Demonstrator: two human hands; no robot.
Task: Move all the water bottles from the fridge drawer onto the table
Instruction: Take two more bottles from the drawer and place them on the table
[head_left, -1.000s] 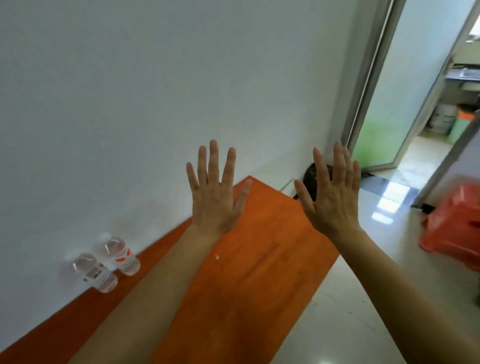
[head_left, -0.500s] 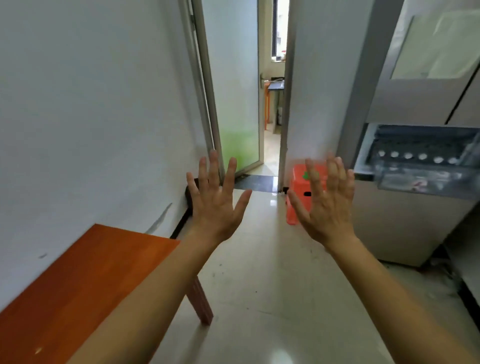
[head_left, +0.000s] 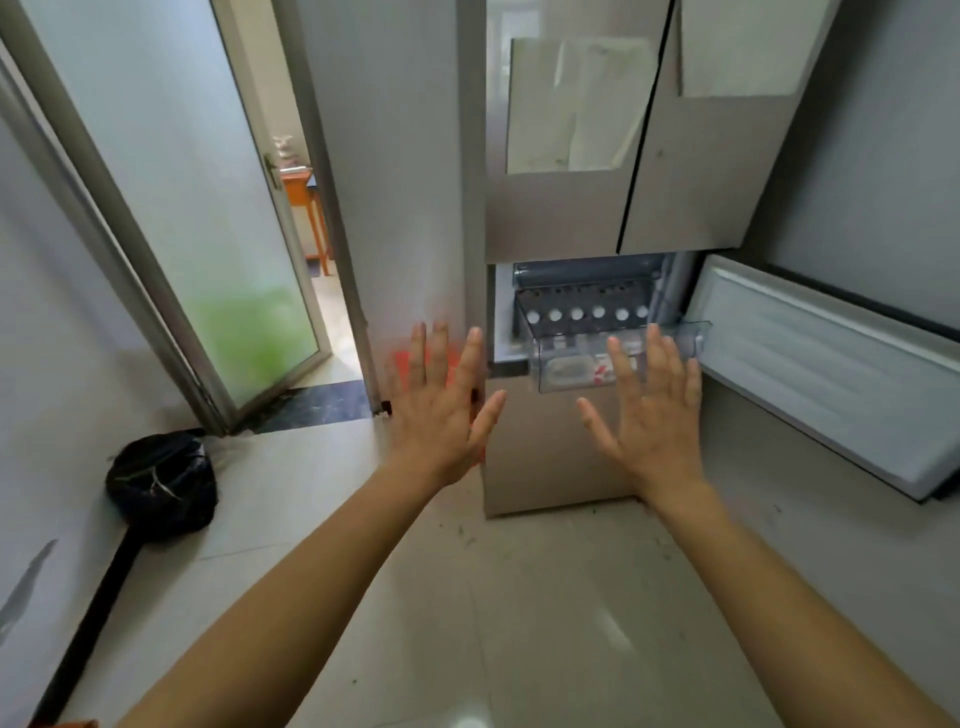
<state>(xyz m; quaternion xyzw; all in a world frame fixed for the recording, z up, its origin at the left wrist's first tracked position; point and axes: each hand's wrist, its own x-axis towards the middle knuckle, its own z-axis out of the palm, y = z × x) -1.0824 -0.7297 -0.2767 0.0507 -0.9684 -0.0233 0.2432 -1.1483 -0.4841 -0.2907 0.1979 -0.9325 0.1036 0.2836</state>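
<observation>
Both hands, left (head_left: 441, 410) and right (head_left: 652, 415), are spread and empty, held short of the drawer (head_left: 571, 374) where bottles (head_left: 576, 314) stand (white caps showing).

Water bottles (head_left: 576, 314): only white caps show in the drawer (head_left: 696, 332). Their bodies are smeared behind its clear front, so the count is unsure. Right hand (head_left: 654, 415) covers part of the drawer front. Left hand (head_left: 441, 410) hides most of a blurred red thing (head_left: 402, 364). Open fridge door (head_left: 831, 374) is cut by the right edge.

Row of six white-capped water bottles (head_left: 576, 314) inside the clear, pulled-out fridge drawer (head_left: 698, 335)
</observation>
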